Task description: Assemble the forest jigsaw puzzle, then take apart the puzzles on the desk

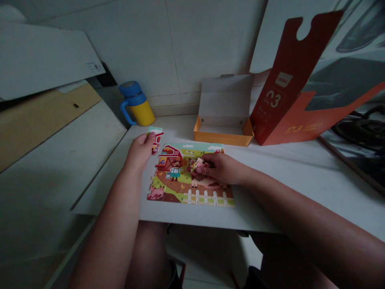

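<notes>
A farm-scene jigsaw puzzle (177,188) lies flat on the white table, showing a red barn, a farmer, pigs and a white fence. Its left edge has open knobs and notches. Just off its upper left corner, my left hand (140,149) grips puzzle pieces (157,139) with red, white and pale blue print, joined or stacked; I cannot tell which. My right hand (221,166) is over the right half of the puzzle, pinching a small puzzle piece (198,163) with pink and yellow-green on it. That hand covers part of the picture beneath.
Behind the puzzle stands an open orange box (223,138) with its lid up. A large red-orange carton (282,100) is to its right. A blue and yellow mug (140,106) stands at the back left. White boards (45,60) rise at the left; the table's front edge is near my legs.
</notes>
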The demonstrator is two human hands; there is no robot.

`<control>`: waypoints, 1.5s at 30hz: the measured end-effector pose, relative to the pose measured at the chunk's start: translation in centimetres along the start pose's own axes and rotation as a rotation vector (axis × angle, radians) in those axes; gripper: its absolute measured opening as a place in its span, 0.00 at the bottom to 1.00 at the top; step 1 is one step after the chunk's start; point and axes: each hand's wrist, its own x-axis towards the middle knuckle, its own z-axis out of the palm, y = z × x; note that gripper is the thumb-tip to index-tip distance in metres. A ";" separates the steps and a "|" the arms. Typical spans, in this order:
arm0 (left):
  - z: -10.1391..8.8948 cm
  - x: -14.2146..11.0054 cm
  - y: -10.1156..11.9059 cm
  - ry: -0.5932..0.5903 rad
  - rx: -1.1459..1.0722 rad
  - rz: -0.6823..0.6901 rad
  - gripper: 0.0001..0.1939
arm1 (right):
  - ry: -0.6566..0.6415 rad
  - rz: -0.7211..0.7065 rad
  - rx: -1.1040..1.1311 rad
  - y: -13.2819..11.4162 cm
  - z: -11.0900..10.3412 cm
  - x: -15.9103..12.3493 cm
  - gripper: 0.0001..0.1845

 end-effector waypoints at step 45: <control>3.3 -2.6 2.3 -0.182 0.397 0.413 0.20 | 0.197 0.076 0.349 -0.4 -0.1 0.1 0.27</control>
